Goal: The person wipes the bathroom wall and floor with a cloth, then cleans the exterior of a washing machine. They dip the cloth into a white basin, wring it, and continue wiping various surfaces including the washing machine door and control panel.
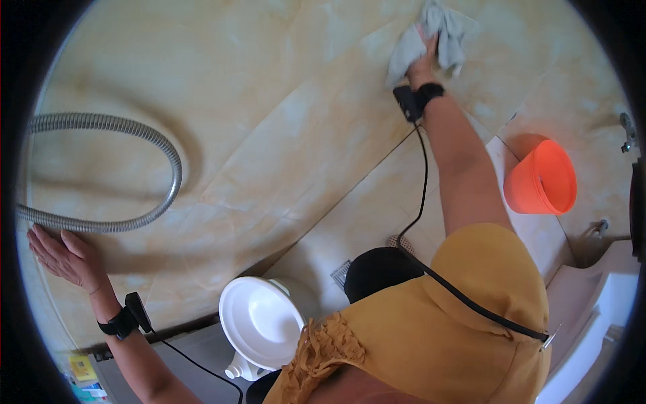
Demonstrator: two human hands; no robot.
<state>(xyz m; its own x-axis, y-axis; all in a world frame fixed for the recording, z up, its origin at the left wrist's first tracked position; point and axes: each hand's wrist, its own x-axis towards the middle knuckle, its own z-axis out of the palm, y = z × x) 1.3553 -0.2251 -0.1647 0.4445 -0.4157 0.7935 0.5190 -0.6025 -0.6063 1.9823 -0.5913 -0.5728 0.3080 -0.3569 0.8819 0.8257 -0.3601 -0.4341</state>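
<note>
The tiled floor [377,209] bears an orange bucket [542,178] and a white basin [262,323]

Grey cloth [431,37] on cream marbled wall tiles [269,101]; orange bucket [542,178] right of them; silver hose [101,172]; white bowl [259,323]; mustard sleeve [484,303].

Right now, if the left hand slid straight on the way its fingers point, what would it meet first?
Probably the metal shower hose: the left hand lies flat on the tiled wall, fingertips just short of the hose's lower run.
</note>
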